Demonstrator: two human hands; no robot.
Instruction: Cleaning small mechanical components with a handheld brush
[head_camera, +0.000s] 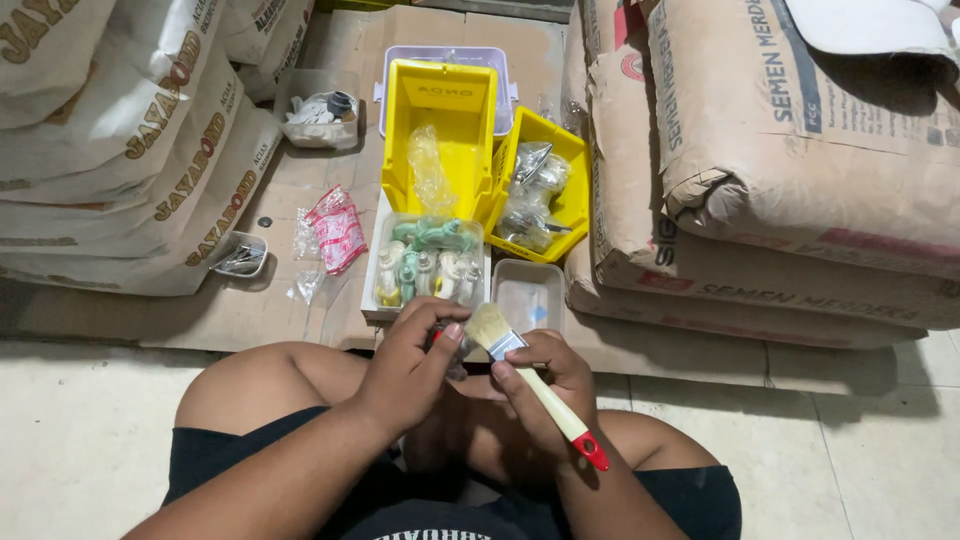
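Left hand (408, 368): fingers curled, pinching a small item I can't make out, red just showing.
Paintbrush (533, 380): bristles touching that item, above the lap.
Right hand (545, 385): fingers wrapped round the handle.
Clear box (428, 262): just beyond, holding pale fittings.

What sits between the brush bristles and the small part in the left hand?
Nothing visible. The right hand holds the paintbrush with its bristles right against the small part pinched in the left hand; that part is mostly hidden by the fingers.
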